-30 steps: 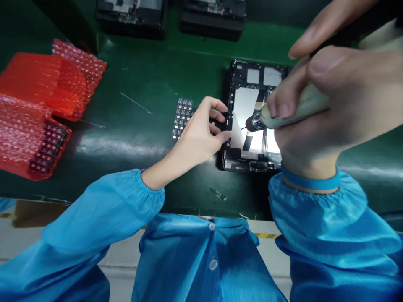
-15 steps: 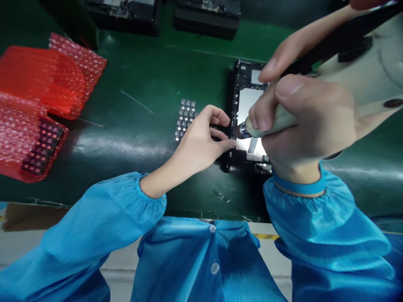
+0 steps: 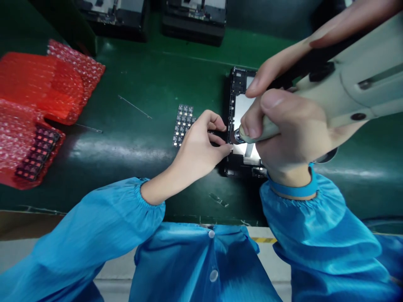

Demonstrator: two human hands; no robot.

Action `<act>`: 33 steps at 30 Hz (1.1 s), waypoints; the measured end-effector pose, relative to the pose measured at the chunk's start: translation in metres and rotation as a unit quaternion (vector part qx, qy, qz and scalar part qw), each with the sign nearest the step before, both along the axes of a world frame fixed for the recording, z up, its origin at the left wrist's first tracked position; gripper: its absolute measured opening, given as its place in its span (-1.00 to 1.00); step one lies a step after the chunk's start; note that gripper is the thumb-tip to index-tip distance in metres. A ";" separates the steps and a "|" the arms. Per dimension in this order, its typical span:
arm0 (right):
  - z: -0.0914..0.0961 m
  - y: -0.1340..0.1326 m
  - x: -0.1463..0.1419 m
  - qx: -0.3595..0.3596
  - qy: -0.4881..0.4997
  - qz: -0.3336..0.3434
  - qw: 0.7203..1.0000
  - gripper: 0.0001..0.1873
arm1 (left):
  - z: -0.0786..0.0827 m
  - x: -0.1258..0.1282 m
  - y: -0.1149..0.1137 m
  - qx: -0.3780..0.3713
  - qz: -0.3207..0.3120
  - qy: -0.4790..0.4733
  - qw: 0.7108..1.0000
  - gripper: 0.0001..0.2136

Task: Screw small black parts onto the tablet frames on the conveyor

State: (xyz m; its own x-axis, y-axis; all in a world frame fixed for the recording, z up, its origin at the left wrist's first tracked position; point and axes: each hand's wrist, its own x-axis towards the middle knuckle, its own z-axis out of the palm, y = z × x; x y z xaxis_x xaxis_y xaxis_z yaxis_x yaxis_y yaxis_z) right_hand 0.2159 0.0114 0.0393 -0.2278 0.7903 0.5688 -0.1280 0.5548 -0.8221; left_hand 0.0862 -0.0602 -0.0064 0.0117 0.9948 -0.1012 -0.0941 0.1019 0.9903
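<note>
My right hand (image 3: 288, 134) is shut around a cream electric screwdriver (image 3: 330, 94), whose metal tip end (image 3: 237, 136) sits on the edge of a black device frame (image 3: 238, 82). That hand hides most of the frame and its silver inner panel (image 3: 242, 107). My left hand (image 3: 200, 144) rests at the frame's left side, its fingertips pinching a small black part (image 3: 218, 138). Just left of that hand lies a strip of small black components (image 3: 183, 125).
Red bubble bags (image 3: 40, 84) lie at the left of the green work mat (image 3: 141, 71), one holding a black component strip (image 3: 37, 153). Thin wires (image 3: 134, 106) and a small clear piece (image 3: 218, 200) lie on the mat. Black units (image 3: 193, 21) stand along the far side.
The screwdriver and my right hand have shifted left over the frame, covering more of it, and more of the tool's cream body shows. My left hand stays at the frame's edge.
</note>
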 end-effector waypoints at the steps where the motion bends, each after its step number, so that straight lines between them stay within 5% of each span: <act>1: 0.001 -0.001 -0.001 0.017 0.030 0.005 0.999 -0.57 | 0.000 0.000 0.000 0.000 -0.001 -0.001 1.000 -0.64; 11: 0.013 -0.010 -0.018 0.044 0.030 -0.046 0.998 -0.65 | -0.001 -0.001 -0.001 -0.006 -0.005 0.003 1.000 -0.64; 27: -0.002 -0.008 -0.017 0.053 0.021 -0.043 0.997 -0.66 | 0.003 0.008 -0.006 -0.013 0.053 -0.023 0.998 -0.69; 31: -0.003 -0.011 -0.012 0.036 0.006 0.021 0.999 -0.77 | -0.003 0.008 -0.005 -0.021 0.035 -0.033 0.999 -0.69; 33: -0.004 -0.012 -0.010 0.033 0.000 0.055 0.998 -0.66 | -0.005 0.008 -0.004 -0.018 0.032 -0.028 0.999 -0.68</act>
State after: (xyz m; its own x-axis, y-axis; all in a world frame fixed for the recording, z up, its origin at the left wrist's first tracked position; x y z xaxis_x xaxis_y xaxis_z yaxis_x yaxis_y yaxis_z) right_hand 0.2060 -0.0004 0.0356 -0.3114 0.7216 0.6183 -0.1920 0.5895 -0.7846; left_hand 0.0940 -0.0642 -0.0115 -0.0458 0.9894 -0.1377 -0.1569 0.1290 0.9791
